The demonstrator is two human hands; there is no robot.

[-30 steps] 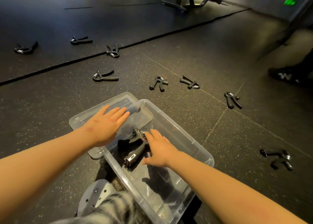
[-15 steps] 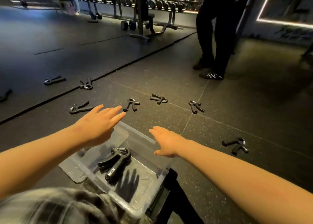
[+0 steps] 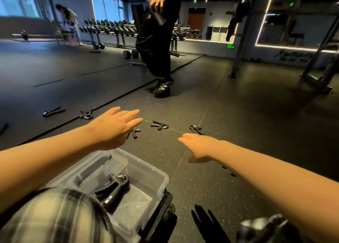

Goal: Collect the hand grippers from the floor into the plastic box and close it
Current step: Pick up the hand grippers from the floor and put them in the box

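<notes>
both our hands are flat, fingers spread, holding nothing. we stretch our left hand [image 3: 111,129] and right hand [image 3: 199,147] out to grab grippers [image 3: 159,125] just ahead. one gripper [image 3: 113,188] lies in the box [image 3: 156,171] under our left arm.

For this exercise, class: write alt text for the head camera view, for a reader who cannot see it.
Two bare hands, left hand and right hand, reach out open over a dark rubber gym floor scattered with black spring hand grippers. Below them, a clear plastic box holds one black gripper; a bystander in black trousers stands ahead.
</notes>
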